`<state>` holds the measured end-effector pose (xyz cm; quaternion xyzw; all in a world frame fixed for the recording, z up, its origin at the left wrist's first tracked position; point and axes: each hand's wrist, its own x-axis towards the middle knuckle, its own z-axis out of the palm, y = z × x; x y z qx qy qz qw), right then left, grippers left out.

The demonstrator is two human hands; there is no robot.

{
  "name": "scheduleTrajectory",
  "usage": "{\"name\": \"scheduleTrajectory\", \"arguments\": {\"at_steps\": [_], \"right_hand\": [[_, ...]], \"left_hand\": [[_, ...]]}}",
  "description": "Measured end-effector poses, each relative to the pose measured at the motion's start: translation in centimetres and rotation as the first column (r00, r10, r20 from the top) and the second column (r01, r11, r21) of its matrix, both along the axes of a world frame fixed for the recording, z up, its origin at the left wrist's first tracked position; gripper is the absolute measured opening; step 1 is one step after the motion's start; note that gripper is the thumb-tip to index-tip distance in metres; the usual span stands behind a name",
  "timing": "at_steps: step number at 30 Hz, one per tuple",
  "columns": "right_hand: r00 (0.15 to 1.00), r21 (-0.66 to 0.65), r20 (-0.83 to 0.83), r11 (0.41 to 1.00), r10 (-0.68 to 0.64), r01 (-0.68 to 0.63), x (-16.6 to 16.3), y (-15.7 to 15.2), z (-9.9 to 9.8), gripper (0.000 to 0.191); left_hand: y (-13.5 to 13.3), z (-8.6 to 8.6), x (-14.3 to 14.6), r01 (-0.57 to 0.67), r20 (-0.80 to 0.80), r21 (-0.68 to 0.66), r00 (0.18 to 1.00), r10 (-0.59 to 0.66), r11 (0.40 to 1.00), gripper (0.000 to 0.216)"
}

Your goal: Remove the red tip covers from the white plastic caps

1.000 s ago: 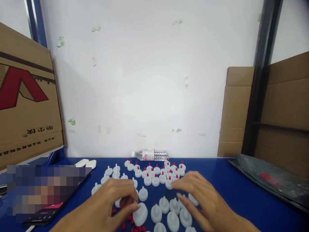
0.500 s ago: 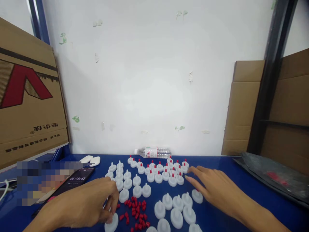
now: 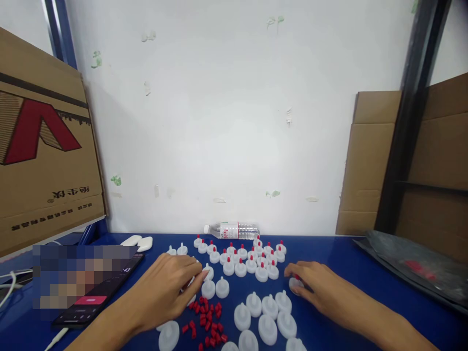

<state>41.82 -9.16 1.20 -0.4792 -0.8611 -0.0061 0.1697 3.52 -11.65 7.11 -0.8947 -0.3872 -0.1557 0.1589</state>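
Our left hand (image 3: pixel 171 287) lies palm down and loosely open on the table (image 3: pixel 347 253). Its fingers stretch over the left part of the spread of caps, and the fingertips touch a white cap (image 3: pixel 208 273). We cannot tell whether anything is pinched under the palm. Just in front of it a pile of red tips (image 3: pixel 206 319) lies scattered on the blue top, and a lone cap (image 3: pixel 168 335) lies beside our wrist.

Our right hand (image 3: pixel 318 287) rests further right, well apart from the left. Its fingers are curled closed around a cap (image 3: pixel 294 284) that sits on the table, with a bit of red showing between them. Between our two hands stand the bare caps (image 3: pixel 265 317), upright and close together. Behind them, nearer the wall, stand the tipped caps (image 3: pixel 252 258), each with a red tip on its spout.

A bottle (image 3: pixel 232 230) lies on its side against the wall. A phone (image 3: pixel 102 290) lies left of our left hand, a box (image 3: pixel 44 161) leans at the far left, and black bags (image 3: pixel 413 270) lie at the right edge.
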Motion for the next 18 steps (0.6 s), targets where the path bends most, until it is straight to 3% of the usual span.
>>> {"name": "scheduleTrajectory", "arguments": {"at_steps": [5,10,13,18], "right_hand": [[1.0,0.026,-0.018,1.0,0.004,-0.003,-0.6,0.1,-0.2,0.035],[0.991,0.111,-0.128,0.993,0.038,-0.024,-2.2,-0.5,0.7,0.046],[0.962,0.197,-0.239,0.977,0.131,-0.084,-3.9,-2.0,1.4,0.047],[0.916,0.397,-0.155,0.873,0.37,-0.285,-7.2,-5.0,1.9,0.037]], "left_hand": [[0.1,-2.1,0.7,0.115,0.044,0.184,0.991,-0.125,0.976,0.035],[-0.8,-3.5,2.3,0.161,0.204,0.207,0.958,-0.203,0.965,0.023],[-1.6,-4.3,3.6,0.137,0.31,0.237,0.928,-0.208,0.962,0.028],[-2.8,-5.0,4.8,0.151,0.311,0.262,0.922,-0.232,0.953,0.029]]}}
